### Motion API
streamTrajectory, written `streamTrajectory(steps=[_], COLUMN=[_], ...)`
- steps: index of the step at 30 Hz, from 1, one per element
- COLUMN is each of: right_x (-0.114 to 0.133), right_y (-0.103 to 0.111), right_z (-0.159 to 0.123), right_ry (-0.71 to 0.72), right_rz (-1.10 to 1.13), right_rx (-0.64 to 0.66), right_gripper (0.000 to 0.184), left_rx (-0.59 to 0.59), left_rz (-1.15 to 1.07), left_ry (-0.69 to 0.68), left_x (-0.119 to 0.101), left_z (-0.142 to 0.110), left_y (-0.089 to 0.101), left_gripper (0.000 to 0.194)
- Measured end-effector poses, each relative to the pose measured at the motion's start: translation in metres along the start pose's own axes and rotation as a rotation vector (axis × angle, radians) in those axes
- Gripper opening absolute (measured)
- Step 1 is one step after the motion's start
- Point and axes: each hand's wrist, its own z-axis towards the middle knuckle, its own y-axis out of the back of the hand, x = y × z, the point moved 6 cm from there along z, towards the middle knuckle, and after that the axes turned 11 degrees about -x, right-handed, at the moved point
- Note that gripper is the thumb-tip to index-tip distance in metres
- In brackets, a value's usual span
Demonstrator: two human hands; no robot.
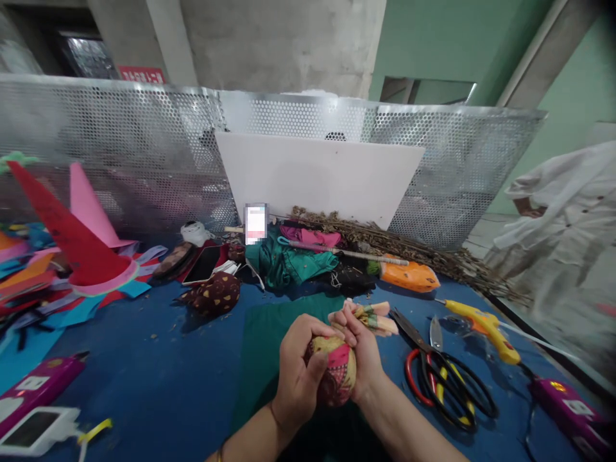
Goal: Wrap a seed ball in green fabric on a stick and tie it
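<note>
My left hand [299, 369] is closed around the round patterned bundle [334, 375], with the fingers over its far side and the thumb bent on its near side. My right hand [363, 353] is closed on the same bundle, at its upper right part, and the fingertips of both hands come together there, almost touching. The bundle lies between my two palms, and its cloth shows red, pink and dull yellow patterns. Just beyond my right fingers, loose ends of cloth [378, 319] in pale yellow and green stick out; how they join the bundle, I cannot tell, because my fingers cover this place.

Below my grip and to its left there is a dark green cloth [262, 346], spread on the blue table [183, 378]. To the right of my grip, large black-handled scissors [445, 375] lie together with a red-handled tool [412, 378], and farther right is a yellow glue gun [486, 326]. Beyond the grip, on the left side, sits a dark spotted bundle [216, 295] near a phone [205, 264]. Straight beyond are the crumpled teal cloth [296, 266] and, to its right, an orange bundle [409, 276]. Well apart at the far left stands a red cone [72, 231].
</note>
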Motion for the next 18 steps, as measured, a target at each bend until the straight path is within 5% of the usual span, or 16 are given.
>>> streamTrajectory(steps=[7,10,13,18], right_x=[-0.002,0.006,0.008,-0.004], right_y=[0.007,0.012,0.017,0.025], right_z=[0.005,0.011,0.014,0.018], right_ry=[-0.001,0.026,-0.003,-0.022], right_rz=[0.010,-0.023,0.001,0.018], right_rx=[-0.067,-0.063,-0.066,-0.023], right_gripper=[0.043,0.040,0.034,0.034], left_rx=[-0.050,0.021,0.176,0.139], left_rz=[0.195,0.379,0.481,0.470], left_ry=[-0.002,-0.256,-0.589,-0.605], left_x=[0.004,-0.011,-0.031,-0.040], left_z=[0.002,0.002,-0.006,-0.008], left_y=[0.002,-0.004,-0.017,-0.019], left_gripper=[0.037,0.029,0.052,0.033])
